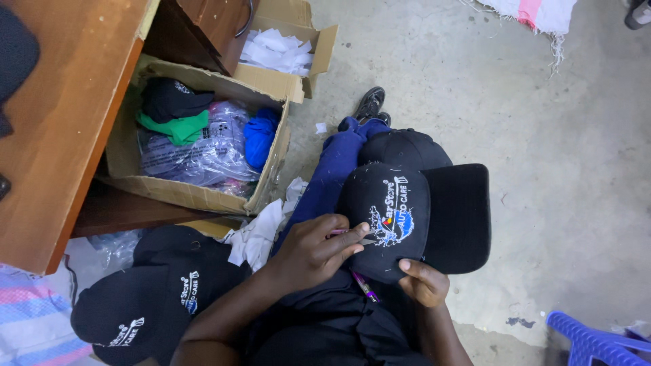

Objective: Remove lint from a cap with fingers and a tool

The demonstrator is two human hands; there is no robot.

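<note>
A black cap (pixel 413 217) with a blue and white embroidered patch on its front lies on my lap. My right hand (pixel 425 281) grips its lower edge, thumb on the fabric. My left hand (pixel 313 251) pinches a small pink-handled tool (pixel 365 287) whose metal tip touches the embroidery. A second black cap (pixel 405 149) sits under the first one, over my blue trouser leg (pixel 329 179).
A pile of similar black caps (pixel 152 298) lies at the lower left. An open cardboard box (pixel 196 139) of folded clothes stands beside a wooden desk (pixel 64 115). White scraps (pixel 261 230) lie on the concrete floor. A blue plastic stool (pixel 597 342) stands at lower right.
</note>
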